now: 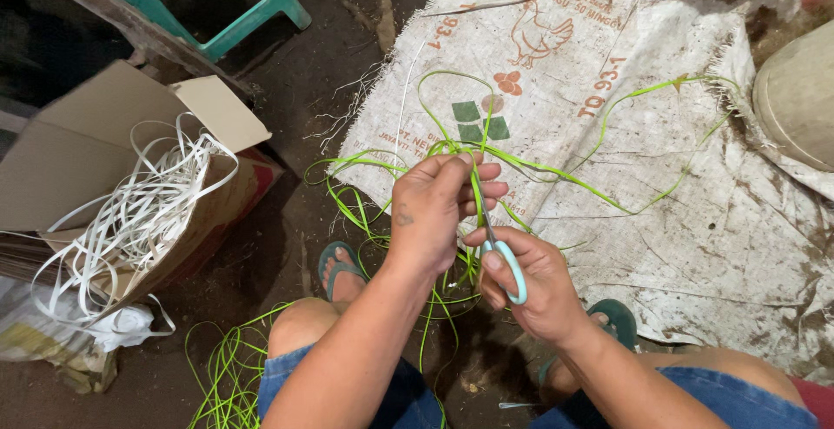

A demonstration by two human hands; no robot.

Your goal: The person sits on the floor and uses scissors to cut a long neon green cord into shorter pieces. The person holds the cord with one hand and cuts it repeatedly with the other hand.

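Note:
My left hand (pixel 434 207) pinches a bunch of thin bright green plastic strips (pixel 539 168) between thumb and fingers, holding them up over my knees. My right hand (pixel 530 281) sits just below it and grips a pair of scissors with light teal handles (pixel 511 266), the blades pointing up into the strips near my left fingers. The green strips loop outward over a white woven sack (pixel 695 221) spread on the ground and hang down between my legs.
An open cardboard box (pixel 95 142) full of white plastic strips (pixel 139 212) stands at the left. A teal plastic stool (pixel 261 3) is at the top left. More green strips (pixel 230 368) lie by my left knee. A round tan object (pixel 795 90) sits at the right edge.

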